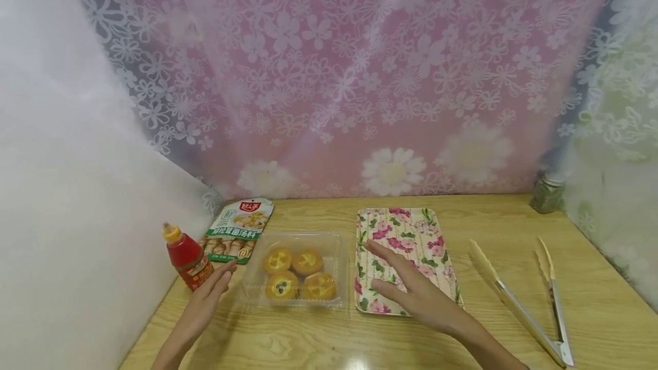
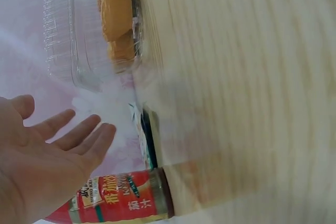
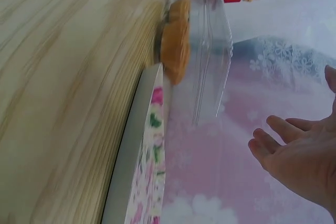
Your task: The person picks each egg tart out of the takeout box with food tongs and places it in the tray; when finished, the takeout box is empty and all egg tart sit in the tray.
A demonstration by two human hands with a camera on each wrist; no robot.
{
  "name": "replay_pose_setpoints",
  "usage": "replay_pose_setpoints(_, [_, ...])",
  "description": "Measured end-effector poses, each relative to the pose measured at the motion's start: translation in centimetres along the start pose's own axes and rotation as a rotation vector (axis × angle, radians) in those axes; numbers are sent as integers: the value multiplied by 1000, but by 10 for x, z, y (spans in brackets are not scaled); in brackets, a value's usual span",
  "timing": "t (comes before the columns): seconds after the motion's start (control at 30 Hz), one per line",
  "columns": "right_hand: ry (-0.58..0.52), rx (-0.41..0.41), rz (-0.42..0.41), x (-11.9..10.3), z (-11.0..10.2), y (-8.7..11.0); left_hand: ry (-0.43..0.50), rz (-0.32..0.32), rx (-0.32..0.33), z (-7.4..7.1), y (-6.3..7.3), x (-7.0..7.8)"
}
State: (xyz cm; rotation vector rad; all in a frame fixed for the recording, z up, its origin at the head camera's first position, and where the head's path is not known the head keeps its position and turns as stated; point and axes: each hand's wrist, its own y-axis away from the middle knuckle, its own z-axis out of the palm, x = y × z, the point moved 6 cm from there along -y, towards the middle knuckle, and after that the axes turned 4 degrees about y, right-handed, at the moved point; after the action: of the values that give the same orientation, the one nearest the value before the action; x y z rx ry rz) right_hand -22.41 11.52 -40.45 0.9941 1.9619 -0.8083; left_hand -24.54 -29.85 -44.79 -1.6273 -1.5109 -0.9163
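Observation:
A clear plastic box [image 1: 336, 244] with several round yellow-topped tarts [image 1: 307, 262] in it stands mid-table, its lid closed. My left hand [image 1: 203, 301] hovers between the box and a red ketchup bottle [image 1: 187, 258], fingers extended and holding nothing. In the left wrist view the bottle's label [image 2: 113, 198] shows just beyond the palm. Over the floral tray [image 1: 406, 244] is my right hand [image 1: 416, 293], its fingers apart and nothing in them. The right wrist view shows that hand [image 3: 304, 150] raised above the tray's edge [image 3: 142, 145].
A green and white food packet [image 1: 239, 230] lies behind the bottle, near the back left. Metal tongs [image 1: 524, 307] with pale tips rest spread at the right. A small lidded jar [image 1: 547, 193] stands in the back right corner. Floral cloth [image 1: 360, 73] hangs along the back.

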Motion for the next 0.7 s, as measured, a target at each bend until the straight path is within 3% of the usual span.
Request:
replay_pose_setpoints(0.13, [-25, -15, -6, -7, 15, -14, 119, -69, 5, 3, -3, -5])
replay_pose_setpoints(0.4, [-58, -43, -123, -26, 51, -41, 295, -205, 18, 8, 0, -20])
replay_pose_setpoints(0.7, [-123, -97, -98, -45, 93, -62, 423, -281, -92, 14, 8, -35])
